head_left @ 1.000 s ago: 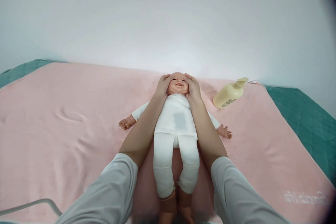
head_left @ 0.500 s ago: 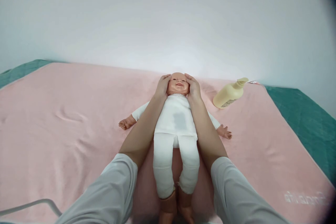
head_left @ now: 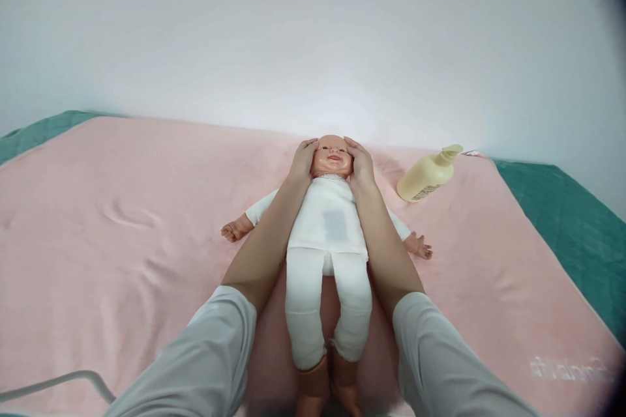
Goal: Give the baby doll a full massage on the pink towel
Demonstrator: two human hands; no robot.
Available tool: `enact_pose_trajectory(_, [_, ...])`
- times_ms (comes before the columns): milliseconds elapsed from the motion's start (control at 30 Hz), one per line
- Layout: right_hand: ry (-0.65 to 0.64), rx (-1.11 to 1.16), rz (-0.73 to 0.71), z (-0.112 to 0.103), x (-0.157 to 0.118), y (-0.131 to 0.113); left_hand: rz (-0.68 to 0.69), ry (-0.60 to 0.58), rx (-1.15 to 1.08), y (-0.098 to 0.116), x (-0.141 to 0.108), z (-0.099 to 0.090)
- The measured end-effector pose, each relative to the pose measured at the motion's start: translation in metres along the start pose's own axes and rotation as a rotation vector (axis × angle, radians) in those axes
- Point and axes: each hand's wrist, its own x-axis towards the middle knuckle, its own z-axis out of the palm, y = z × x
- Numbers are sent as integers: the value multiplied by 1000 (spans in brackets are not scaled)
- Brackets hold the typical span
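Observation:
A baby doll (head_left: 327, 215) lies on its back on a pink cloth, its feet toward me. Its body is white fabric with a grey patch on the chest, and its arms spread out to the sides. My left hand (head_left: 303, 161) cups the left side of the doll's head (head_left: 333, 155), fingertips at the temple. On the opposite side, my right hand (head_left: 360, 163) holds the head in the same way. Both palms press against the cheeks, and the undersides of the hands are hidden. My forearms run along either side of the doll's torso, over its arms.
A yellow pump bottle (head_left: 426, 176) rests, leaning in view, right of the doll's head. The pink cloth (head_left: 147, 182) has wrinkles and covers a green quilted sheet (head_left: 562, 221). A grey bar or tube (head_left: 63, 378) curves at lower left. Behind stands a white wall (head_left: 313, 32).

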Motion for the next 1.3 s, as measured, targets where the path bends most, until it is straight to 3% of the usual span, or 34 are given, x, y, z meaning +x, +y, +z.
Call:
enact_pose_trajectory(400, [-64,-5,-58,-7,7,8,53,-39,-1,-7,6,-4])
enact_pose_trajectory(833, [-60,-28,-38,-7,6,8,46,-69,74,-4,3,-4])
enact_pose_trajectory(1300, [-52,-16,-52,-7,6,9,36,-58,11,-3,1,-4])
